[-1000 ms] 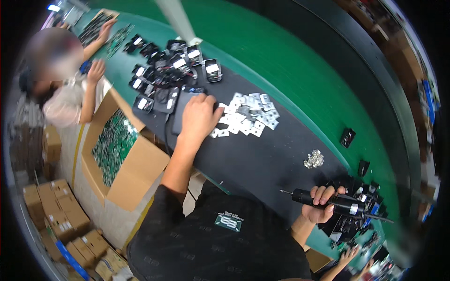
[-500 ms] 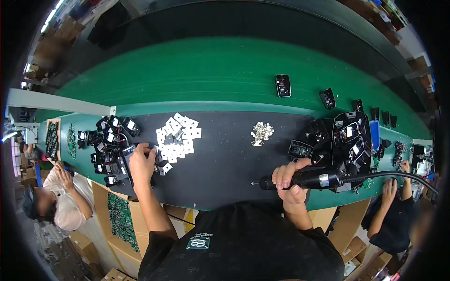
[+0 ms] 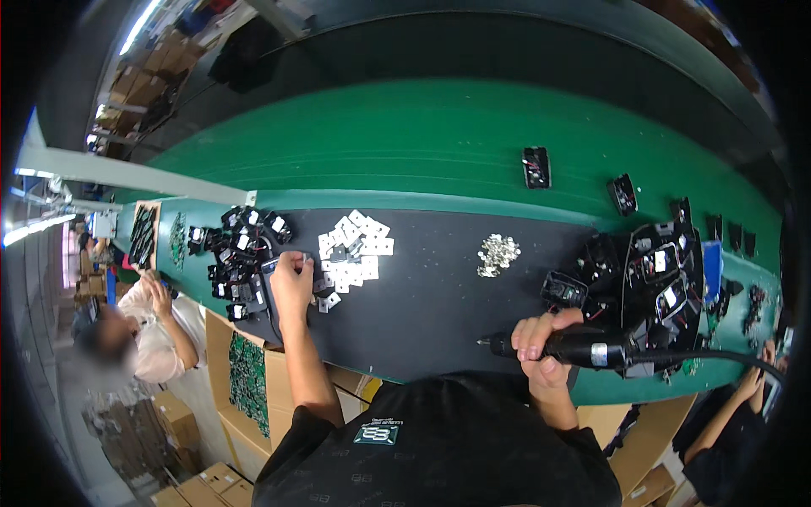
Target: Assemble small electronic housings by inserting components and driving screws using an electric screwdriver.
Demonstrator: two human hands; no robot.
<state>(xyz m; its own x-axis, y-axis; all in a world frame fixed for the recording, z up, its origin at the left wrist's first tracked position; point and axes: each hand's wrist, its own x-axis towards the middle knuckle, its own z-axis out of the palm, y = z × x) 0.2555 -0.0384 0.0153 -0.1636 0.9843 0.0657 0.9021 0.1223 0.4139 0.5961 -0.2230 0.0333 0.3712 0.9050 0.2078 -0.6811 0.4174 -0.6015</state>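
Note:
My right hand point(image 3: 545, 342) is wrapped round a black electric screwdriver point(image 3: 596, 348). The tool lies level, its bit pointing left over the black mat point(image 3: 422, 313) and its cable running off to the right. My left hand point(image 3: 292, 279) is closed in a pinch at the mat's left side; whatever its fingertips hold, if anything, is too small or hidden to name. Just right of that hand lies a loose heap of white square plates point(image 3: 367, 245). Several black plastic housings point(image 3: 245, 245) crowd together on its left. Small silvery parts point(image 3: 498, 254) form a pile farther right.
More open black housings with wires point(image 3: 667, 270) are heaped at the right. Others sit on the green surface point(image 3: 380, 135) beyond the mat, including one housing point(image 3: 536, 167). A cardboard box point(image 3: 249, 380) with green circuit boards stands below left. Co-workers sit at both sides.
The whole view has swung, so the bench appears shifted to the right and slightly down. My left hand stays beside the plates, and my right hand keeps its grip on the screwdriver.

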